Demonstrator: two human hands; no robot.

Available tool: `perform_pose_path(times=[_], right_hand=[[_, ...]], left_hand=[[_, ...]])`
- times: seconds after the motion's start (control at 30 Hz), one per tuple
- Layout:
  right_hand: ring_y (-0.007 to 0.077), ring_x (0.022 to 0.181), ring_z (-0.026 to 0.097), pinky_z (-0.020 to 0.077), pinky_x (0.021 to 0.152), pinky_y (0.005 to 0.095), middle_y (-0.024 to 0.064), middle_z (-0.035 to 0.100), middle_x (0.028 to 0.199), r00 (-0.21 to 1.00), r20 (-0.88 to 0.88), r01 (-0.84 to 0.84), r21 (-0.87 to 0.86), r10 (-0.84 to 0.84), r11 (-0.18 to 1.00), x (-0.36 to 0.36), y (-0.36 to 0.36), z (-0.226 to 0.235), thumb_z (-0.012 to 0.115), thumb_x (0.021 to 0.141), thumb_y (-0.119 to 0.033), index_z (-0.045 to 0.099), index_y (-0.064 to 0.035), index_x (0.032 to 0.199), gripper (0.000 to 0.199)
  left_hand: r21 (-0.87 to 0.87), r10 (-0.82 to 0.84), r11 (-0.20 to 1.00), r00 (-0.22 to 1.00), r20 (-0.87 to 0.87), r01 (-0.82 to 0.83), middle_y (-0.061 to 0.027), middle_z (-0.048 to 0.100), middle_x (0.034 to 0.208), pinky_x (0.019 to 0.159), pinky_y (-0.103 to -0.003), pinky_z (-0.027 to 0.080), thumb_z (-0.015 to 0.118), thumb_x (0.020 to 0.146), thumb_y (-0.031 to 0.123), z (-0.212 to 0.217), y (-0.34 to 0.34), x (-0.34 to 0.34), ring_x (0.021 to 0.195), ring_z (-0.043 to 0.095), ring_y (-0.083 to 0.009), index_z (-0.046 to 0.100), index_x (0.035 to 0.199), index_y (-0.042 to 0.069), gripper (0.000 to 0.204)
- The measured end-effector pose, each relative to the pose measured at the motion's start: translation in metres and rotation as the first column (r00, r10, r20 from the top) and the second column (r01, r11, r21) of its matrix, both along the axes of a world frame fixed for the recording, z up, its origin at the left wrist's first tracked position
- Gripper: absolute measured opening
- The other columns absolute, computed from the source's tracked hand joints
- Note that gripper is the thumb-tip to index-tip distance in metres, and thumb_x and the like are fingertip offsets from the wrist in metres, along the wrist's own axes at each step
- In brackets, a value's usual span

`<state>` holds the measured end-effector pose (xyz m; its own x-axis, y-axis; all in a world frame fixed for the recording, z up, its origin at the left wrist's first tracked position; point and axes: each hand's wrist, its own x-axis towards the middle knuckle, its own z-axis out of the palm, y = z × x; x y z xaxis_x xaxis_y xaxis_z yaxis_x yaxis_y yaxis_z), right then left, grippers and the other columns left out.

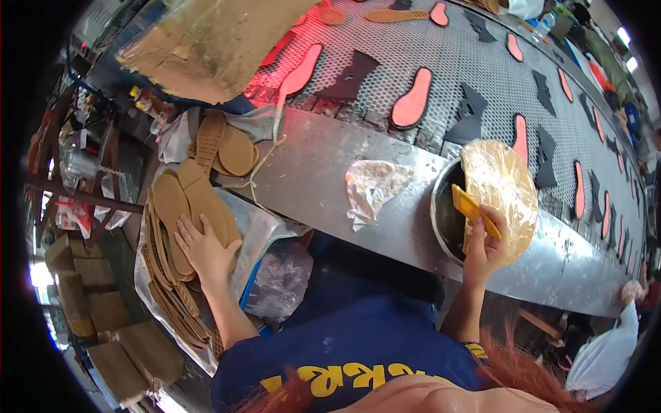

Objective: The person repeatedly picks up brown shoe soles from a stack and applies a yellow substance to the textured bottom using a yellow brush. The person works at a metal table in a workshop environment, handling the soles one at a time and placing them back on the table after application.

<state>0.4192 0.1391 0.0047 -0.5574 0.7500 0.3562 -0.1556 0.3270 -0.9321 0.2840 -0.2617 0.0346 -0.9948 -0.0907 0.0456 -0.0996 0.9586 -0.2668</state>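
Observation:
My left hand [205, 251] lies with its fingers apart on a pile of tan shoe soles [201, 196] in a plastic-lined holder at my left. Some soles lie flat, while others stand on edge beside my wrist. Closed around a flat yellow-handled tool [475, 210], my right hand [486, 241] hovers over a round metal pot [441, 237]. The tool's working end is hard to make out. A tan disc wrapped in shiny clear film [501, 196] covers the pot's right part. The pot's inside looks dark, and its contents cannot be told.
A metal ledge [303, 172] runs before me, with a stained crumpled sheet [375, 186] on it. Beyond, a mesh conveyor [385, 55] carries pink insoles [413, 100] and black cut pieces. Cardboard [206, 48] stands far left; boxes [110, 344] sit lower left. Another person's sleeve [606, 358] shows at right.

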Motion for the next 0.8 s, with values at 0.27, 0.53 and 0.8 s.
perform_pose_path(times=[0.27,0.53,0.8], right_hand=[[0.0225,0.088,0.059,0.0454,0.079,0.0297,0.0113,0.061,0.093,0.984,0.168,0.025,0.194,-0.059,0.981,0.007,0.008,0.004,0.06,0.084,0.003,0.064,-0.0008,0.097,0.014],[0.0247,0.075,0.053,0.0422,0.068,0.0345,0.0071,0.058,0.079,0.97,0.222,-0.058,0.614,-0.101,0.787,0.006,0.008,0.003,0.065,0.072,0.005,0.068,-0.0082,0.094,0.025],[0.0249,0.074,0.051,0.0396,0.072,0.0355,0.0061,0.056,0.074,0.945,0.286,-0.077,0.664,-0.157,0.744,0.007,0.006,0.001,0.065,0.07,0.004,0.067,-0.008,0.088,0.022]], left_hand=[[0.021,-0.102,0.995,0.988,0.12,0.1,-0.0268,0.032,0.144,0.112,-0.041,0.026,0.076,0.056,0.023,0.028,-0.006,-0.002,0.136,0.028,-0.0385,0.053,0.127,-0.001,0.078],[0.256,-0.371,0.878,0.913,-0.168,0.404,-0.0225,0.059,0.12,0.099,-0.04,0.042,0.06,0.065,0.008,0.034,-0.018,-0.005,0.114,0.055,-0.0371,0.057,0.123,0.004,0.058],[0.257,-0.175,0.708,0.516,-0.838,0.658,-0.0138,0.067,0.106,0.082,-0.03,0.053,0.057,0.086,-0.005,0.042,0.016,-0.018,0.098,0.065,-0.0216,0.062,0.11,-0.005,0.025]])
